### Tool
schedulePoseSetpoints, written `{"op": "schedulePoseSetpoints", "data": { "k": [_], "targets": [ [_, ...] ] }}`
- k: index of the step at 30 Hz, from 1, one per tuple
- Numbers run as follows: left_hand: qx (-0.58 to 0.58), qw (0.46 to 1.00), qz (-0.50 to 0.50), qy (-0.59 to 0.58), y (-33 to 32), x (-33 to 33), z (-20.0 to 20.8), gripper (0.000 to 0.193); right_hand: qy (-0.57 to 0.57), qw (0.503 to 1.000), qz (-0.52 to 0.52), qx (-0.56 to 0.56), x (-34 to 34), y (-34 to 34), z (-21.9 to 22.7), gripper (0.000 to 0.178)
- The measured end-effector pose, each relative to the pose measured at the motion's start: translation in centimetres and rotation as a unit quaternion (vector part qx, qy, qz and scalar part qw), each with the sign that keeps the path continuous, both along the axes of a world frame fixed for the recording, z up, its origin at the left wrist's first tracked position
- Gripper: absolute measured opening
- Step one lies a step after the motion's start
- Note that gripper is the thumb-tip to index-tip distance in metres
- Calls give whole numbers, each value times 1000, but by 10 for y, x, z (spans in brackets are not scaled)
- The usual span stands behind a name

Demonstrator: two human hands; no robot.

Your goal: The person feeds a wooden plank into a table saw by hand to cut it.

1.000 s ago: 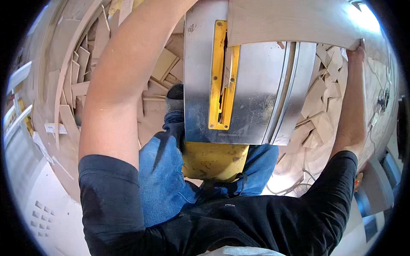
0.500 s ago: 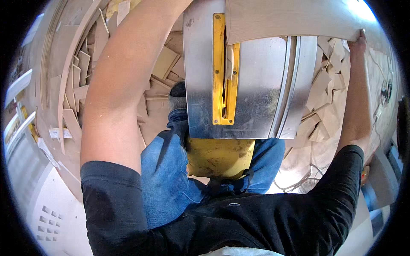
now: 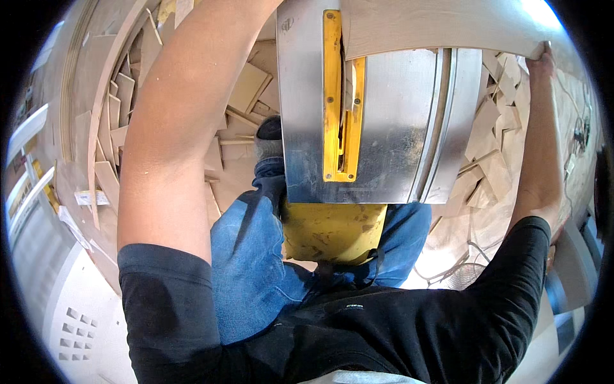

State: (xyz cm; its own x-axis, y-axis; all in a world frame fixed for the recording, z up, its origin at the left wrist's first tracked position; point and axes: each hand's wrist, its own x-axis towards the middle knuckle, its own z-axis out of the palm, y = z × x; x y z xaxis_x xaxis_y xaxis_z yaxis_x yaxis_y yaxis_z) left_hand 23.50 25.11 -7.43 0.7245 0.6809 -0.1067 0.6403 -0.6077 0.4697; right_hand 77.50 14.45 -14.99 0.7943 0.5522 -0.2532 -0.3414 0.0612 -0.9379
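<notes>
A pale plywood sheet (image 3: 435, 25) lies over the far part of a metal table saw top (image 3: 396, 128). Its near left corner rests beside the slot of the yellow throat plate (image 3: 331, 96). My right hand (image 3: 542, 63) grips the sheet's near right corner, the thumb on top and the other fingers mostly hidden. My left arm reaches forward past the saw's left side; its hand lies beyond the upper edge of the picture. A blade cannot be made out clearly in the slot.
Plywood offcuts (image 3: 249, 86) are heaped left of the saw, and more offcuts (image 3: 489, 173) lie on its right. The yellow saw body (image 3: 332, 233) stands between my legs. A groove (image 3: 435, 128) runs along the top's right side. Cables (image 3: 569, 134) trail at far right.
The view has shifted slightly, so the saw and sheet appear a little higher and further right. My right hand keeps its grip on the sheet; little else differs.
</notes>
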Motion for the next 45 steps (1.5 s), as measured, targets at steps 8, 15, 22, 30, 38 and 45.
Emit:
{"op": "schedulePoseSetpoints", "data": {
  "k": [8,15,22,30,38,45],
  "targets": [
    [17,999,-11,-50,4,-2,-12,54,5,1000,11,-5,10,5,-12,33],
    [0,1000,-9,-24,-18,-7,21,56,39,998,8,39,20,-4,-6,33],
    [-20,997,9,67,-12,0,19,55,35,999,15,38,28,-5,-11,31],
    [43,996,-22,-69,-9,-4,0,55,17,1000,7,14,22,-6,-7,34],
    [61,997,-25,-50,-10,-3,-4,54,7,1000,-2,8,-8,-5,1,36],
    [78,996,-33,-25,-12,-6,-2,55,17,1000,8,14,-19,-11,5,34]
  ]
}}
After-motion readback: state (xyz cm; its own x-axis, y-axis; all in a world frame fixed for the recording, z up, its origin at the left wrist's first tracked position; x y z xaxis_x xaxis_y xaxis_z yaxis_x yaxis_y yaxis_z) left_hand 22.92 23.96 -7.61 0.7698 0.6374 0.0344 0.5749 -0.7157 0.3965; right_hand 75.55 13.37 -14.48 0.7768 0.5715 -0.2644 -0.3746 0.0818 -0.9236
